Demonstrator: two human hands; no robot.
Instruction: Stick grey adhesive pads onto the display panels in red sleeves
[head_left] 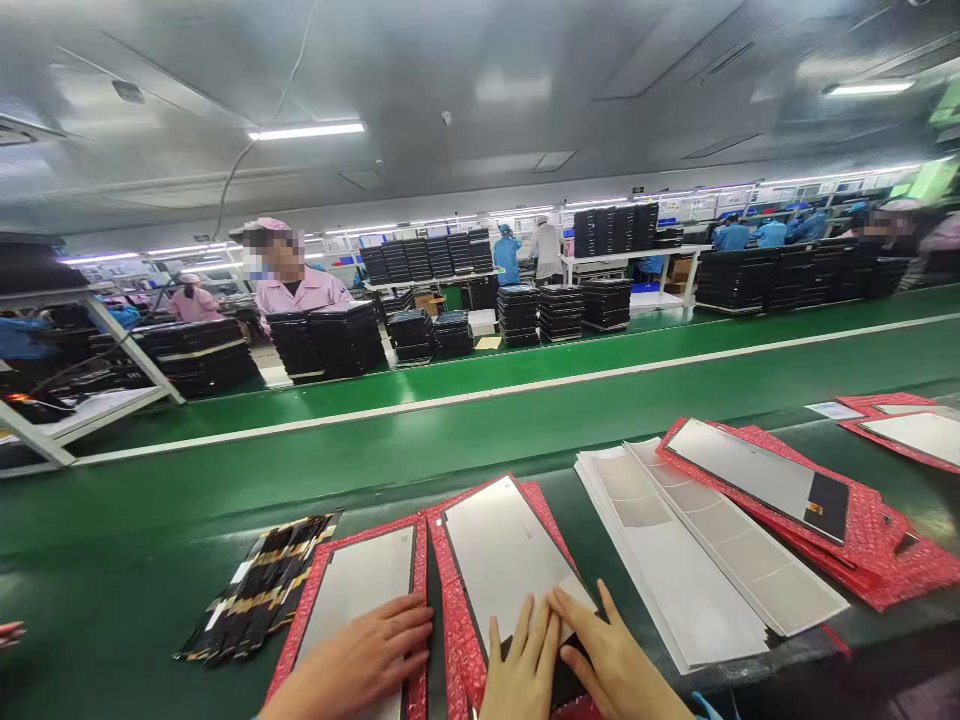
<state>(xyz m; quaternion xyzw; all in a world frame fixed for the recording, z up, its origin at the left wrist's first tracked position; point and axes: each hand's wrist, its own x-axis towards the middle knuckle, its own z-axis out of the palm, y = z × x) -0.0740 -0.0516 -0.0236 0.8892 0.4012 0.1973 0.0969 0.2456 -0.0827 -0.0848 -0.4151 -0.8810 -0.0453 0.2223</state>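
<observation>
My left hand (523,668) and my right hand (615,665) lie side by side, fingers stretched out flat, on the near end of a long grey panel (504,548). That panel rests on a red bubble-wrap sleeve (454,610) at the near edge of the green bench. A third hand (367,655), apparently another person's, lies flat on a second grey panel (358,585) in its own red sleeve just to the left. Neither of my hands grips anything.
A fan of black strips (259,590) lies to the left. White sheets (697,560) and more panels on red sleeves (862,550) lie to the right. A green conveyor (525,400) runs behind. Workers and stacks of black trays (330,340) fill the far side.
</observation>
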